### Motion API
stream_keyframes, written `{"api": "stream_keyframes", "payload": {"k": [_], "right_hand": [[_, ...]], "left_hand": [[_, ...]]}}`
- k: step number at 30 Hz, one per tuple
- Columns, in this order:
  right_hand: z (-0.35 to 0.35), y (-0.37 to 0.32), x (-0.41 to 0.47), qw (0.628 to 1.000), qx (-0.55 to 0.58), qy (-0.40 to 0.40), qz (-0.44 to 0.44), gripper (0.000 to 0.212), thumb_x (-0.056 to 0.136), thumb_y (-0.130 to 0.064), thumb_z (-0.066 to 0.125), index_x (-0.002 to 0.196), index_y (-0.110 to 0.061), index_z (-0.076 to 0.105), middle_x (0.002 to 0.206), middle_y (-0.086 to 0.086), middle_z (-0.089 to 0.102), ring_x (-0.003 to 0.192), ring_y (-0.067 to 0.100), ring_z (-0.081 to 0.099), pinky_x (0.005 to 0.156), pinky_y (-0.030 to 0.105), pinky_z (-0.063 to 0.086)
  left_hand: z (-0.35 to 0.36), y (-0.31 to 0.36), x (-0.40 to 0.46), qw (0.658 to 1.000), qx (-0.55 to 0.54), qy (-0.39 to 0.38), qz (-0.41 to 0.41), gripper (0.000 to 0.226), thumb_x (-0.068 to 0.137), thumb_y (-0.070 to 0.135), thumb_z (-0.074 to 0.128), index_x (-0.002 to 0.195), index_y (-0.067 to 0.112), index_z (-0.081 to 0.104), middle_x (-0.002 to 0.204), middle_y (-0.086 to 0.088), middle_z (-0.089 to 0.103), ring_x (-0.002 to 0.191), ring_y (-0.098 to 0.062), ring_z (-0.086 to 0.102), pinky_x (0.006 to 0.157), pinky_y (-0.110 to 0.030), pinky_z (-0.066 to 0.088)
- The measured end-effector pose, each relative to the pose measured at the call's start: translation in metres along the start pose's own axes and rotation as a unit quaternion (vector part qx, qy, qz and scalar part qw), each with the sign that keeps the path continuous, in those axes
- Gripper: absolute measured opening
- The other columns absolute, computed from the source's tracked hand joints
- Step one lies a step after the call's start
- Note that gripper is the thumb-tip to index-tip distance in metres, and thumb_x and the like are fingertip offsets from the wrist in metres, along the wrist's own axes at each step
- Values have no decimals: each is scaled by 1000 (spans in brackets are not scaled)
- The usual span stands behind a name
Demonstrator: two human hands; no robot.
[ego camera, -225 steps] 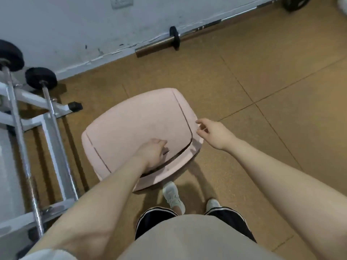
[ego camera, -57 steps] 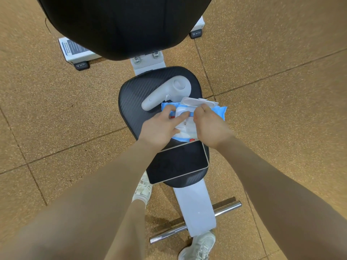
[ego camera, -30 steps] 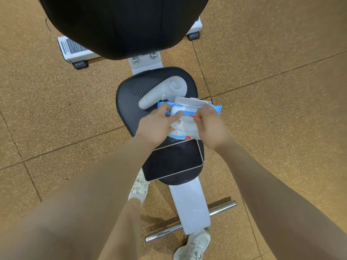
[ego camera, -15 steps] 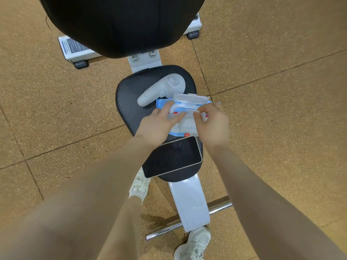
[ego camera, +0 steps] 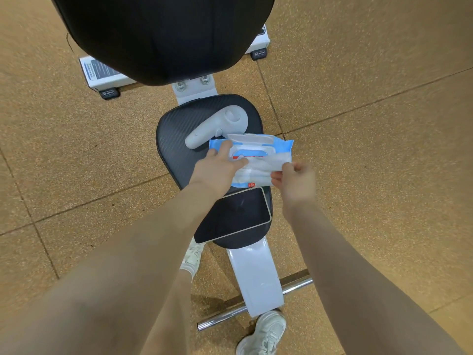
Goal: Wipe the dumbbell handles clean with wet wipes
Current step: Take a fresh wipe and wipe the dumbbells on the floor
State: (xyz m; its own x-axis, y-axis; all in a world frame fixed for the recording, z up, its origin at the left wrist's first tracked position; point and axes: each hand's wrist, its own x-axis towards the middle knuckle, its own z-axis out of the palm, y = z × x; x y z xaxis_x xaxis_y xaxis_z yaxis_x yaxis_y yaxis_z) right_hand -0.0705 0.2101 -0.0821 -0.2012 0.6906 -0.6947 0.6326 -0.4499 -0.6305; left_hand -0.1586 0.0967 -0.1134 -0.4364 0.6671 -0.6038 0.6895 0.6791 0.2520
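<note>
Gym floor and weight bench seen from above

A speckled tan cork-like floor (ego camera: pixel 371 73), cut by thin dark seams into large tiles, fills the view under even, soft light. On it stands a bench (ego camera: pixel 176 139) with a black textured seat pad, a wide black padded backrest (ego camera: pixel 158 34) above it, a white metal frame (ego camera: pixel 256 278) and a chrome crossbar foot (ego camera: pixel 294 288). A white labelled base bar (ego camera: pixel 99 75) with black rubber end caps lies behind the backrest.

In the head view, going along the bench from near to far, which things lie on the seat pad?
Tablet → wet wipes pack, held down by the left hand → white controller.
</note>
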Motion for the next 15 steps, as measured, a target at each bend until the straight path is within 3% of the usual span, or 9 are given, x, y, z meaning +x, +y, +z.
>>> {"api": "stream_keyframes", "payload": {"k": [2, 3, 4, 6, 7, 8, 10, 13, 15], "right_hand": [[-5, 4, 3, 969, -224, -2, -104, 33, 83, 5, 38, 111, -11, 44, 99, 8, 54, 90, 27, 56, 82, 40, 47], [-9, 6, 5, 917, -351, 5, -192, 45, 80, 6, 38, 120, -12, 45, 113, 11, 51, 99, 30, 52, 86, 40, 42], [-11, 7, 5, 838, -452, 10, -306, 49, 77, 5, 39, 121, -14, 51, 123, 13, 48, 106, 32, 47, 91, 40, 37], [-13, 8, 7, 684, -551, -15, -478, 39, 72, -8, 40, 100, -15, 67, 121, 15, 56, 110, 33, 47, 96, 41, 30], [-12, 10, 11, 643, -572, -34, -508, 37, 70, -15, 38, 86, -15, 70, 111, 14, 63, 105, 31, 52, 97, 42, 30], [-11, 8, 10, 633, -587, -52, -502, 36, 70, -19, 36, 75, -13, 71, 98, 11, 67, 95, 31, 59, 96, 42, 34], [-6, -1, 7, 680, -588, -90, -429, 39, 80, -25, 33, 71, -7, 67, 78, 11, 64, 74, 33, 62, 84, 42, 43], [0, -12, 11, 704, -605, -90, -362, 28, 95, -28, 40, 104, -7, 55, 102, 12, 58, 89, 35, 58, 74, 36, 40], [2, -14, 13, 775, -559, -96, -280, 28, 95, -23, 46, 117, -6, 45, 113, 15, 56, 97, 36, 57, 74, 36, 42]], "left_hand": [[1, 0, 0, 1000, 3, 3, 2, 62, 90, 11, 50, 141, 36, 27, 146, -8, 11, 120, -31, 32, 83, -37, 43], [1, -1, 0, 1000, 5, 6, 2, 62, 90, 11, 50, 141, 36, 27, 146, -8, 12, 119, -31, 33, 81, -37, 43], [1, -1, 0, 1000, 5, 8, 4, 61, 90, 12, 50, 141, 36, 28, 145, -8, 13, 118, -31, 33, 80, -37, 43], [2, -2, 1, 1000, -2, 10, 4, 57, 91, 15, 50, 140, 36, 29, 143, -7, 15, 117, -30, 34, 78, -36, 41], [2, -2, 2, 1000, -12, 11, 3, 54, 92, 17, 49, 139, 36, 31, 144, -7, 16, 117, -30, 33, 79, -36, 40], [1, -1, 2, 1000, -23, 10, 0, 51, 93, 20, 48, 139, 36, 33, 144, -7, 16, 117, -30, 33, 81, -36, 40], [2, -1, 2, 999, -38, 14, -1, 48, 94, 20, 47, 138, 36, 35, 145, -6, 15, 118, -30, 33, 84, -36, 39], [6, -3, 3, 998, -55, 28, -2, 49, 94, 19, 48, 138, 36, 34, 146, -5, 15, 120, -30, 32, 87, -36, 39], [8, -4, 5, 997, -74, 30, -2, 47, 94, 22, 47, 137, 37, 36, 145, -4, 17, 121, -29, 32, 89, -36, 37]]}}
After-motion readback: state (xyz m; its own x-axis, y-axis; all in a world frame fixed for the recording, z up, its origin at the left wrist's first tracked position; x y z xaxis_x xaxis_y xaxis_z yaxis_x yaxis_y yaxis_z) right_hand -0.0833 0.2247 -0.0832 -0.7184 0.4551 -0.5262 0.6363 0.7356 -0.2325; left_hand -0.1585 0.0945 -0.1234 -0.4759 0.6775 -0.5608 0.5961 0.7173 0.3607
